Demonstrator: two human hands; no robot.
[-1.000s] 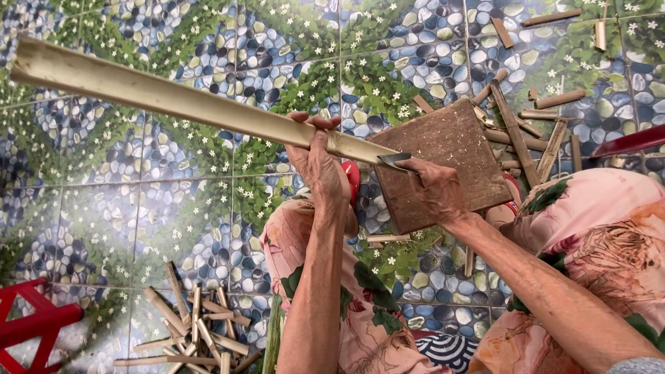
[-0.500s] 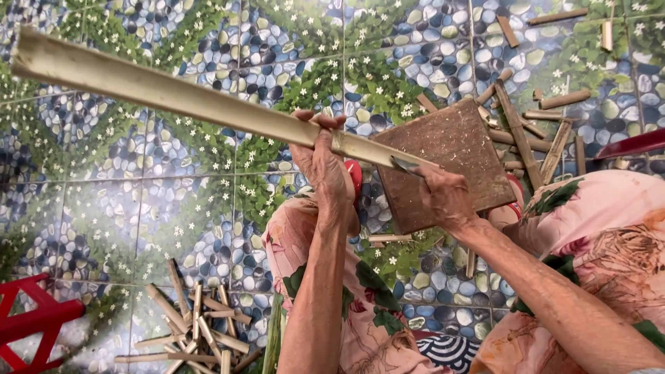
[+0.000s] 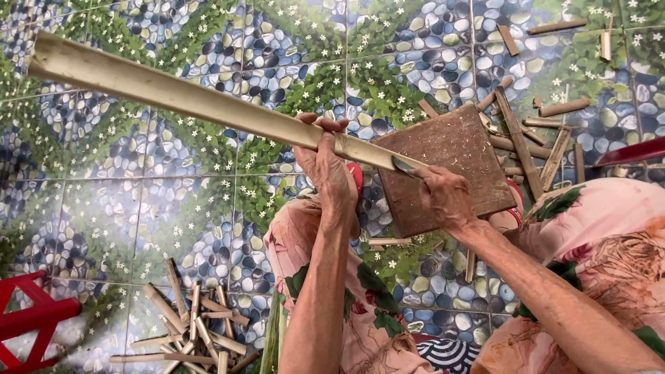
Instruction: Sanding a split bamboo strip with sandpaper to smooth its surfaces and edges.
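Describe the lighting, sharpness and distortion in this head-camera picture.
Head view: soft, even daylight with no harsh shadows or glare on the tiled floor. The left hand, right hand, long bamboo strip and wooden block are sharp. The blade shows a small glint. The wide lens bends the tile lines near the edges.

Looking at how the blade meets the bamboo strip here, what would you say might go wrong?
The left hand grips the long bamboo strip close to where the right hand sets the blade at its end; a slip along the strip could reach those fingers. The blade also works just above the person's lap, so a downward slip might hit a leg. The strip's long free end hangs unsupported and may swing or twist as it splits.
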